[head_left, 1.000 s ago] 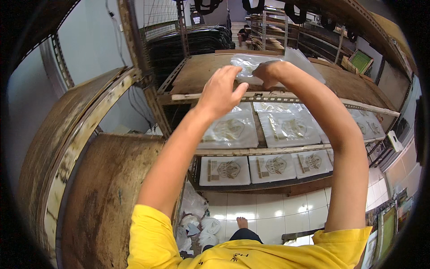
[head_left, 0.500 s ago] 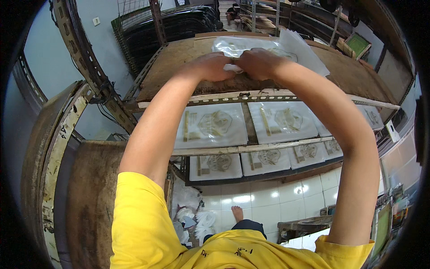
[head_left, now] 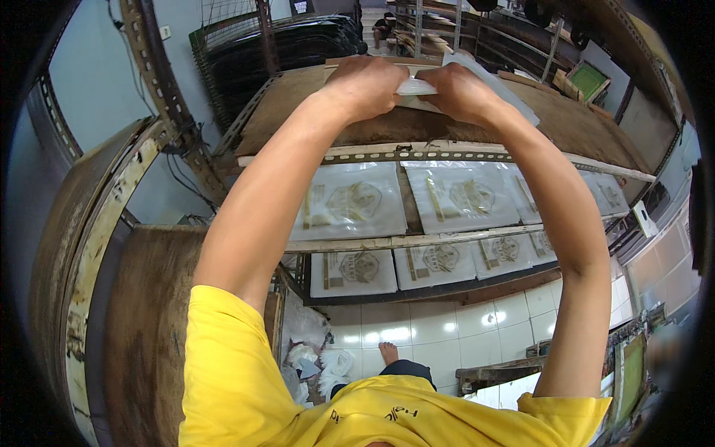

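Observation:
Above the top shelf board [head_left: 287, 112], my left hand [head_left: 369, 86] and my right hand [head_left: 460, 91] face each other with curled fingers. Both grip the near edge of translucent plastic sheets [head_left: 417, 87], which bunch up white between them. Another part of the clear plastic [head_left: 510, 89] spreads out behind my right wrist. My hands cover much of the sheets' surface, and how many layers they hold is unclear.
Lower shelves carry stacks of clear printed plastic bags [head_left: 357, 201] with gold designs. A slotted metal post [head_left: 160, 74] rises at left beside a brown wooden board [head_left: 153, 313]. Crumpled plastic [head_left: 335, 365] lies on the tiled floor. Someone sits far back [head_left: 383, 28].
Both hands have risen and moved farther back, lifting the near edge of the plastic sheets. They are slightly farther apart. The view has shifted a little.

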`<state>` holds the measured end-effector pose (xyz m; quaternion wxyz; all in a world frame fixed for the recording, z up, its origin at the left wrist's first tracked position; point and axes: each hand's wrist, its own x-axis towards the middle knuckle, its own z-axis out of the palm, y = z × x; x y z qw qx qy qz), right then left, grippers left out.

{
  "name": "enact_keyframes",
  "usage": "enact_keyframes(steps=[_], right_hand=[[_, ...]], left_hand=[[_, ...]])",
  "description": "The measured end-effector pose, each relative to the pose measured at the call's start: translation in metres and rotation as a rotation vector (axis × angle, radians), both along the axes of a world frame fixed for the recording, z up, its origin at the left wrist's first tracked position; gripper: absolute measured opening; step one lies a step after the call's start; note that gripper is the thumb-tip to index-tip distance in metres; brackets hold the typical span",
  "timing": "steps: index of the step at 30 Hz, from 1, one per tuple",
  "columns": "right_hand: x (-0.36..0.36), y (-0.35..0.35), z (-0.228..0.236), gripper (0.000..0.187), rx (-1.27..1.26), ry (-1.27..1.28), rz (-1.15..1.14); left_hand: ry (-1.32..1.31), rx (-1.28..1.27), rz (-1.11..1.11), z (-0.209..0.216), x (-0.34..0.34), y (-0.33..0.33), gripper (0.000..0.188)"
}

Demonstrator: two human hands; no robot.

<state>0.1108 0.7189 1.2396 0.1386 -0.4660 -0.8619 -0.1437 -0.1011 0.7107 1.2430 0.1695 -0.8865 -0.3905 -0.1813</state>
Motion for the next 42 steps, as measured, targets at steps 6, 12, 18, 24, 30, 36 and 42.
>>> enact_keyframes(steps=[6,12,18,24,30,36,42], right_hand=[[0.018,-0.107,0.033,0.024,0.241,0.293,0.342],[0.029,-0.303,0.076,0.019,0.322,0.482,0.043],[-0.009,-0.398,0.041,0.017,0.372,0.7,0.001],[0.027,-0.437,-0.113,0.036,-0.246,0.845,-0.155],[0.035,-0.517,-0.247,0.052,-0.698,1.081,-0.139],[-0.003,-0.577,-0.286,0.094,-0.451,0.765,-0.07],[-0.051,-0.558,-0.319,0.08,-0.564,0.402,-0.158]], left_hand=[[-0.537,-0.133,-0.361,-0.004,-0.066,-0.076,0.065],[-0.413,-0.319,-0.108,0.054,-0.065,-0.223,0.047],[-0.21,-0.329,-0.112,0.076,-0.107,-0.334,0.032],[0.038,-0.616,-0.125,-0.055,-0.077,-0.337,0.032],[0.334,-0.721,-0.065,-0.151,-0.042,-0.417,0.026],[0.578,-0.703,0.08,-0.236,-0.012,-0.443,0.023],[0.581,-0.733,0.11,-0.275,0.0,-0.466,0.026]])
